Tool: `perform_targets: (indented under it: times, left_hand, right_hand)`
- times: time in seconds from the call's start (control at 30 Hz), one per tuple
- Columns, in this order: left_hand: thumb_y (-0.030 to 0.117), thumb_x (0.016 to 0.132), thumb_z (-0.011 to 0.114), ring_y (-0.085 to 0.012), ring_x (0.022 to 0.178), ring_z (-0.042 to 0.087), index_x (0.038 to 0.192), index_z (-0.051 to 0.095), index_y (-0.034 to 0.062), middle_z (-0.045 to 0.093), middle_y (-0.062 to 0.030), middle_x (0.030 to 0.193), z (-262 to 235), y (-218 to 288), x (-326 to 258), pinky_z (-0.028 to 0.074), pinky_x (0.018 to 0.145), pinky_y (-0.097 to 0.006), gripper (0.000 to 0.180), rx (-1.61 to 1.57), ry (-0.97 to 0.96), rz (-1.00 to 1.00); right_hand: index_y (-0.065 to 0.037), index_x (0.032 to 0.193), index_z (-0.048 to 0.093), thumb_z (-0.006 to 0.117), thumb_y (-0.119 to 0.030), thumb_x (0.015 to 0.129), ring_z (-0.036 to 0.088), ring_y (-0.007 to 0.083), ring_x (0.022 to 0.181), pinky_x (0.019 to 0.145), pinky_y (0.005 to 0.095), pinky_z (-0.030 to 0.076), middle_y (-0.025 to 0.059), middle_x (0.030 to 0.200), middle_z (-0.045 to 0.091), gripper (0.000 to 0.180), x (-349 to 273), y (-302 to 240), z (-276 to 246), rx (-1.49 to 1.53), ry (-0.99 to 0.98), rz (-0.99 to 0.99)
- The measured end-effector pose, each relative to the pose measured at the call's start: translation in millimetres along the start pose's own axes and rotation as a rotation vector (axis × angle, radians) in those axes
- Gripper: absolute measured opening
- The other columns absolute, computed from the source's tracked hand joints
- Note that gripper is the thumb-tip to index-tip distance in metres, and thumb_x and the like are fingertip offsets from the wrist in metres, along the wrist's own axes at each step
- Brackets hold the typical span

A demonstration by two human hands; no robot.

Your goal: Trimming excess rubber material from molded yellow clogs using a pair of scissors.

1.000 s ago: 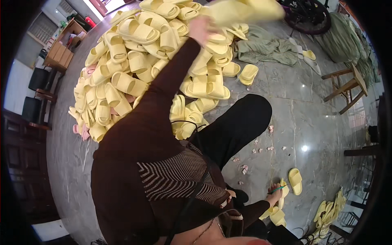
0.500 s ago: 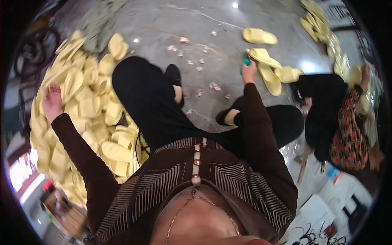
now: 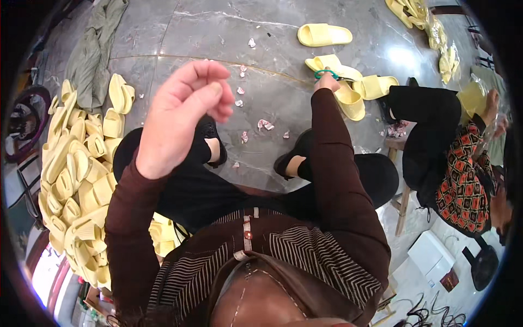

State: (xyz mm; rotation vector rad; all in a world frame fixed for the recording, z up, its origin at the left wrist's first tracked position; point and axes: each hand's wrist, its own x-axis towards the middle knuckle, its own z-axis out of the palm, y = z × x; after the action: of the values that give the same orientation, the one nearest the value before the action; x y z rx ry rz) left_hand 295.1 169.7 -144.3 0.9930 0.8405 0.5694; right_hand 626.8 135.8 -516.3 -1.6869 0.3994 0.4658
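My left hand [image 3: 182, 114] is raised over my left leg, its fingers loosely bent and apart from the thumb, with nothing visible in it. My right hand [image 3: 327, 83] reaches forward, closed round what look like green-handled scissors [image 3: 321, 72]; their blades cannot be made out. Just beyond that hand lies a yellow slipper [image 3: 340, 68]. More yellow slippers rest close by: one [image 3: 350, 102] to its right, another [image 3: 376, 87] farther right, and a single slipper [image 3: 325, 35] beyond them.
A big heap of yellow slippers [image 3: 81, 180] fills my left side, with a grey-green cloth [image 3: 90, 60] behind it. Crumpled paper scraps [image 3: 265, 125] dot the grey floor [image 3: 218, 38]. A co-worker in a patterned top [image 3: 463, 191] sits at right, holding a bagged slipper [image 3: 473, 101].
My left hand has come off the slipper heap, moving right and up to a place over my leg. My right hand stays near the slippers with the green-handled scissors.
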Motion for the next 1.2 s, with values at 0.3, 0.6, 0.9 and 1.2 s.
perform_targets:
  times: [0.3,0.6,0.9,1.2]
  left_hand:
    - [0.011,0.084,0.048,-0.0125,0.069,0.054,0.102,0.048,-0.0010,0.056,-0.0066,0.081,-10.7,3.5,13.2,0.044,0.062,-0.024,0.022,0.011,0.087,0.074]
    - [0.011,0.084,0.047,-0.0125,0.068,0.054,0.102,0.047,-0.0007,0.056,-0.0064,0.080,-4.2,-17.3,-6.4,0.045,0.061,-0.024,0.022,-0.058,0.052,0.116]
    - [0.010,0.085,0.045,-0.0124,0.069,0.054,0.104,0.046,0.0005,0.055,-0.0060,0.081,-11.3,-20.2,-4.4,0.044,0.062,-0.025,0.022,0.006,0.092,0.001]
    - [0.013,0.084,0.047,-0.0128,0.068,0.054,0.104,0.046,-0.0007,0.056,-0.0067,0.081,-0.3,-18.9,16.2,0.044,0.062,-0.024,0.024,-0.029,0.083,-0.014]
  right_hand:
    - [-0.004,0.078,0.046,0.051,-0.003,0.073,0.044,0.0184,0.049,0.045,0.0344,0.041,0.0064,0.063,0.046,0.007,-20.2,-16.1,-14.1,0.231,-0.108,0.115]
    - [-0.002,0.087,0.051,0.057,-0.009,0.071,0.053,0.0211,0.059,0.052,0.0378,0.044,0.0075,0.073,0.055,0.019,5.5,-26.6,-26.5,-0.138,-0.044,-0.253]
    - [0.003,0.089,0.054,0.064,-0.015,0.064,0.059,0.0239,0.063,0.059,0.0326,0.047,0.0139,0.078,0.060,0.033,29.6,-51.8,-8.6,-0.799,0.124,-0.781]
    - [0.002,0.092,0.054,0.059,-0.015,0.066,0.057,0.0325,0.079,0.071,0.0380,0.044,0.0198,0.084,0.059,0.031,57.4,-45.8,-2.9,-0.743,-0.237,-0.429]
